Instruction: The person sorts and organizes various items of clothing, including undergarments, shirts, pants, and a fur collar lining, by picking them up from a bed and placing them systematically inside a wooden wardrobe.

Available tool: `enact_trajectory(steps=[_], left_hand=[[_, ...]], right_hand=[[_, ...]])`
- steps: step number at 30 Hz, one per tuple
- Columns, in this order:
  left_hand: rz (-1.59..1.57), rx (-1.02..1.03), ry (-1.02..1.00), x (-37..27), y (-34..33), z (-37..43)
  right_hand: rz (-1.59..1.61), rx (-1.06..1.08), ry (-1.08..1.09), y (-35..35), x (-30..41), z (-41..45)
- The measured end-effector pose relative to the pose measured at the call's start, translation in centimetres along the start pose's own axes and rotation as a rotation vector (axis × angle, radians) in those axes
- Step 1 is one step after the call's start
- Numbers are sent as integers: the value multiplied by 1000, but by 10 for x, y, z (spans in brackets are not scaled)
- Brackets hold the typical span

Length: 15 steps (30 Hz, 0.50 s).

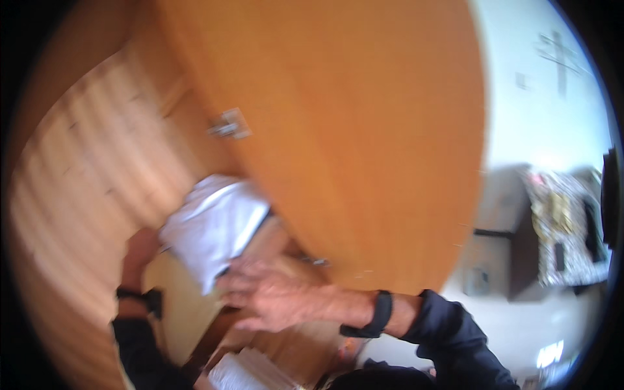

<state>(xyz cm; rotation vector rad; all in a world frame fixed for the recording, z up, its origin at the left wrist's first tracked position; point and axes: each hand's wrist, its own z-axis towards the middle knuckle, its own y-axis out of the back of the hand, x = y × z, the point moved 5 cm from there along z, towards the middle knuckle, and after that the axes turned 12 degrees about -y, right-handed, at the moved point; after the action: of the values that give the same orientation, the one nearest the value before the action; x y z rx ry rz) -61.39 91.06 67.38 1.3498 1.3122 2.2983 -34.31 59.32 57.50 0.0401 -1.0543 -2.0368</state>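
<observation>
A crumpled white cloth [219, 219] lies before me, beside the edge of an open wooden cabinet door [360, 131]. My left hand [144, 243] is at the cloth's left side, its fingers hidden behind or under it. Near the cloth's lower right corner is my right hand [268, 292], back upward and fingers spread; blur hides whether it touches the cloth. Both wrists wear black bands. A stack of white folded items [248, 370], perhaps cloth or paper, stands below my right hand.
The large door with metal hinges [231, 124] fills the upper middle. Wooden boards [97, 161] with stripes of shadow are on the left. At the right, brown boxes or furniture [492, 243] stand near a patterned cloth [560, 219] with things on it.
</observation>
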Motion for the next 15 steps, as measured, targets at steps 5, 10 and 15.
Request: enact_trajectory(steps=[5, 10, 15], left_hand=[[-236, -543, -268, -26, 122, 3], [-477, -478, -595, -240, 318, 14], [-781, -146, -1155, -481, 420, -11]], right_hand=[[-77, -125, -194, 23, -19, -134], [-133, -40, -473, 50, -45, -299], [-116, -99, -803, 59, -38, -464]])
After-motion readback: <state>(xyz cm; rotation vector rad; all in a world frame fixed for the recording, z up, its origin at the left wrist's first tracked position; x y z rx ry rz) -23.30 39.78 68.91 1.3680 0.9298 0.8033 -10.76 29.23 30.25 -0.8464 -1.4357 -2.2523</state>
